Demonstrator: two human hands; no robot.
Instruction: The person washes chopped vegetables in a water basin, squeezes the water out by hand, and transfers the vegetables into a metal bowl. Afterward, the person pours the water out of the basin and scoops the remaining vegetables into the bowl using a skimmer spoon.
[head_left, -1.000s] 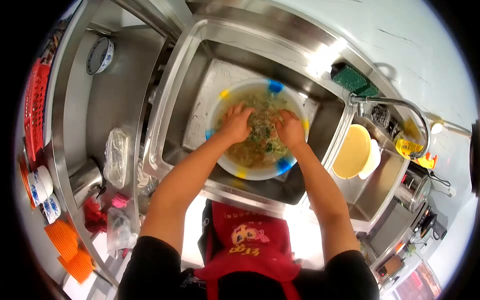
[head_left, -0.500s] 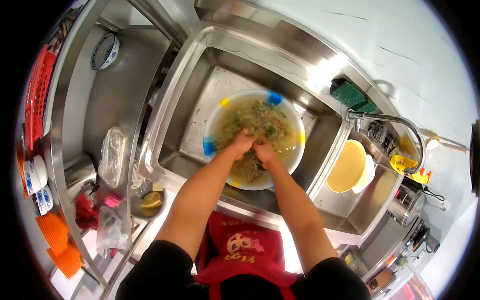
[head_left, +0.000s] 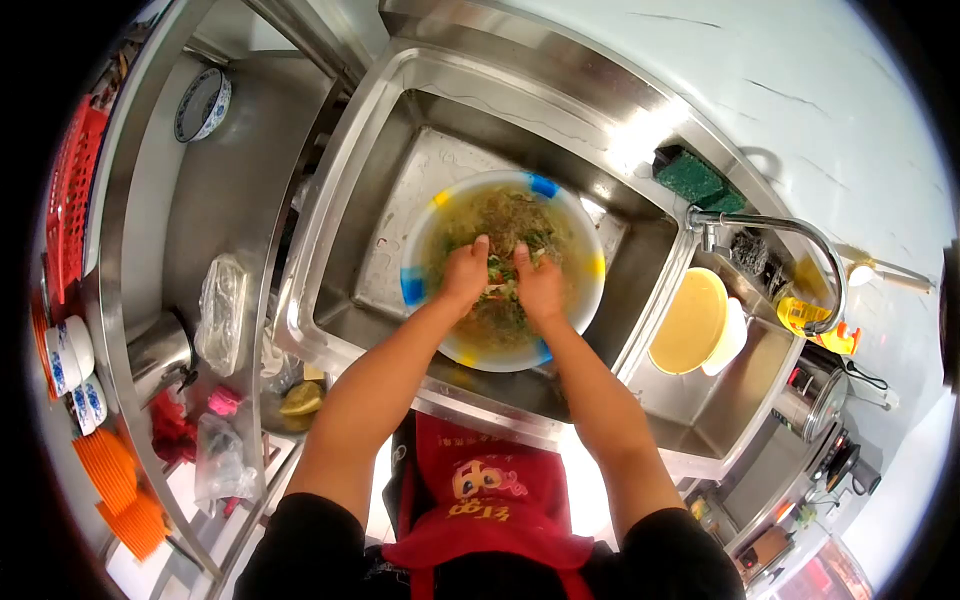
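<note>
A large white basin (head_left: 590, 312) with blue and yellow patches on its rim stands in the left bowl of the steel sink. It holds murky yellowish water and a tangle of shredded leafy greens (head_left: 508, 212). Inside it, my left hand (head_left: 466, 274) and my right hand (head_left: 540, 286) face each other, slightly apart, thumbs up. Both are closed around a clump of the greens, part of which shows between them. My lower fingers are partly hidden by the greens and cloudy water.
A yellow tub (head_left: 690, 322) sits in the smaller sink bowl, under the curved faucet (head_left: 790, 222). Green scouring pads (head_left: 692, 178) lie on the back ledge. At left, a steel shelf (head_left: 240, 170) carries a patterned bowl (head_left: 203, 105) and a plastic-wrapped package (head_left: 222, 315).
My hands have moved apart and up toward the surface, thumbs now raised. Greens show between them where the hands were close together and lower before.
</note>
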